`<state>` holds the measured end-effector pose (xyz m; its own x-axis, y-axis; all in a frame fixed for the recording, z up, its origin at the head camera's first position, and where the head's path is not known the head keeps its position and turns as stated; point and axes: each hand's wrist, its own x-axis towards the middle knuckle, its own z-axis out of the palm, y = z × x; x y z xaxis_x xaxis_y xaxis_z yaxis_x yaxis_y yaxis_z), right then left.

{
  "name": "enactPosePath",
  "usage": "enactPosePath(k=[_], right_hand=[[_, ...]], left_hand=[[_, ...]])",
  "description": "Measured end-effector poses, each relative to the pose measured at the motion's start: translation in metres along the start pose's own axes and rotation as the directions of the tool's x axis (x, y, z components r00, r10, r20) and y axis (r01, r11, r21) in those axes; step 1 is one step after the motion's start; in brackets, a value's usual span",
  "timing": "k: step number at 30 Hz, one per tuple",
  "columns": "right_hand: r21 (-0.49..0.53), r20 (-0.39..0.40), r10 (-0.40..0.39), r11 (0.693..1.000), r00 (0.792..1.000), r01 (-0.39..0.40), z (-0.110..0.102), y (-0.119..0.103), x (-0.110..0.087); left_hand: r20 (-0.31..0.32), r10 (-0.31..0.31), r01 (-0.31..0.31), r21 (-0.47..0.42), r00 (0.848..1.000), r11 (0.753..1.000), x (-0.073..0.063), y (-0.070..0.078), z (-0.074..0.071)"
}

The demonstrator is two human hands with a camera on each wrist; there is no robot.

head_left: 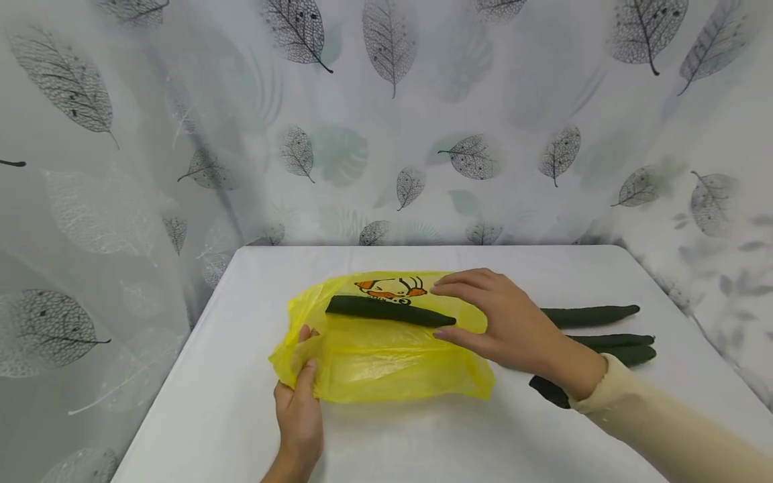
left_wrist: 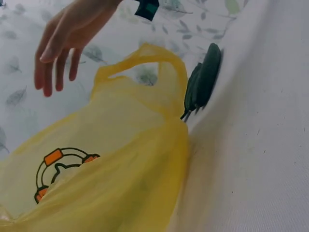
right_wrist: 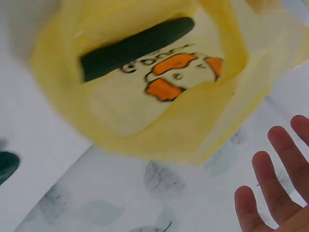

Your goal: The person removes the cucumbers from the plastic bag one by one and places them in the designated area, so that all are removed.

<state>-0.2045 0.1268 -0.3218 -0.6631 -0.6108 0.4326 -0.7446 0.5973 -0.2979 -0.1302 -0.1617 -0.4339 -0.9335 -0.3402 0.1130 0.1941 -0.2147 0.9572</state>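
Note:
A yellow plastic bag [head_left: 392,376] with a cartoon print lies over the middle of the white table. My left hand [head_left: 300,409] grips its left edge, with the thumb over the plastic. One dark green cucumber [head_left: 386,310] lies within the bag's mouth, across the print; the right wrist view shows the same cucumber [right_wrist: 137,48] against the inner wall. Over the bag's right side hovers my right hand [head_left: 501,318], fingers spread and thumb apart, holding nothing. In the left wrist view that right hand [left_wrist: 67,38] hangs above the bag; the left hand is out of that view.
Several more cucumbers lie at the table's right: one at the back [head_left: 592,316], a pair [head_left: 628,349] nearer, and another [head_left: 549,392] partly behind the right forearm. A leaf-patterned curtain [head_left: 374,134] stands behind the white table [head_left: 253,288].

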Motion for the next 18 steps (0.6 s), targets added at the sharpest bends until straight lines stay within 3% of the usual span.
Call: enactPosePath(k=[8, 14, 18], right_hand=[[0.128, -0.068, -0.017, 0.991, 0.998, 0.025, 0.015, -0.026, 0.033], [0.304, -0.125, 0.005, 0.952, 0.992, 0.034, 0.024, -0.041, 0.058], [0.365, -0.114, 0.03, 0.931, 0.993, 0.013, 0.035, -0.046, 0.068]], left_hand=[[-0.007, -0.001, 0.001, 0.016, 1.0, 1.0, 0.001, -0.001, -0.002], [0.011, -0.02, 0.02, 0.012, 1.0, 1.0, 0.001, 0.0, -0.002], [0.031, -0.031, 0.031, -0.003, 0.999, 1.0, 0.002, 0.002, -0.001]])
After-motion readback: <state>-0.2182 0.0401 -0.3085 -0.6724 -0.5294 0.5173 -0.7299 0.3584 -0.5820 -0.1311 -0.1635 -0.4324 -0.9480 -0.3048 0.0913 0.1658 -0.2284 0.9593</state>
